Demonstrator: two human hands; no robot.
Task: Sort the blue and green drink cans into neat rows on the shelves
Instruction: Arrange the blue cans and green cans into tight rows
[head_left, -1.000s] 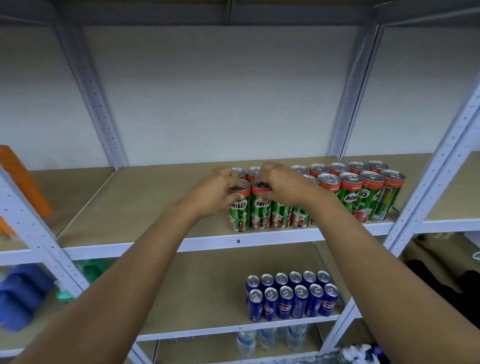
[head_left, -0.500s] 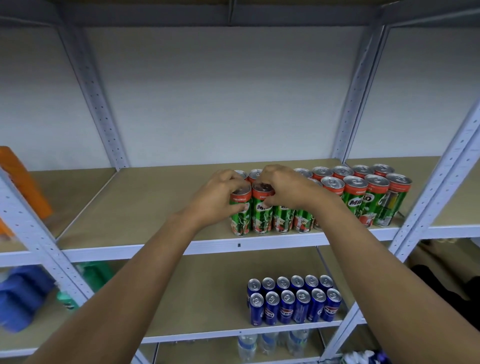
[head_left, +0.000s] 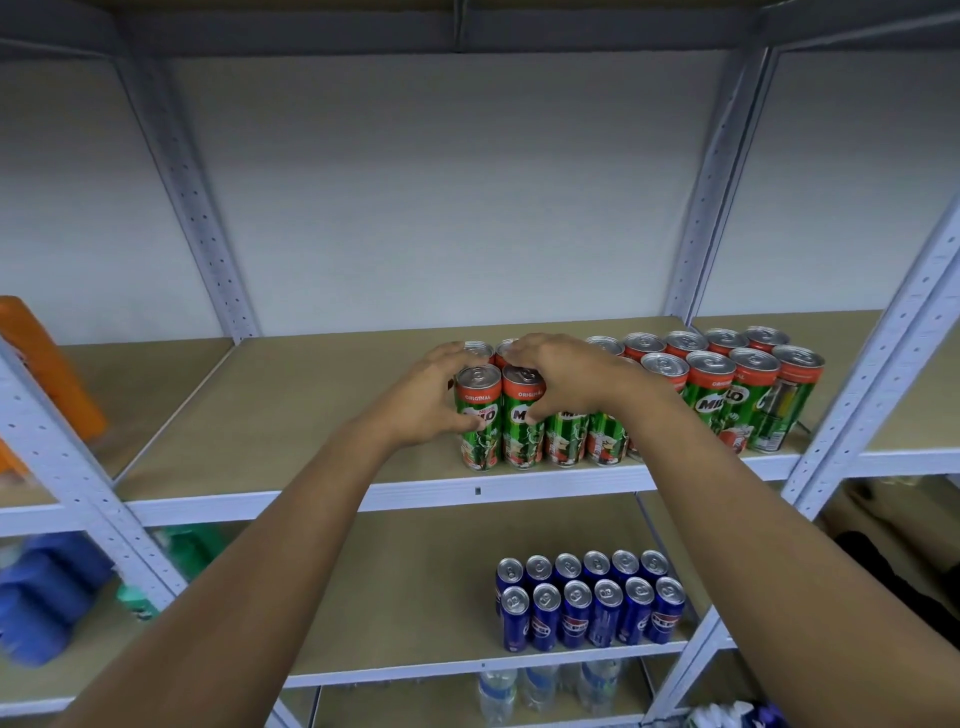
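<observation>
Fingers of the left hand curl around the leftmost green Milo can, while the right hand grips the neighbouring Milo can from above. Both cans stand upright at the front of the upper shelf, heading two rows of green cans. Blue Pepsi cans sit in two rows on the lower shelf.

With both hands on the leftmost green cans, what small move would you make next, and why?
Probably nudge the two front Milo cans rightward. The left hand grips the end can, the right hand the next, and both cans stand close beside the front row near the shelf edge.
</observation>
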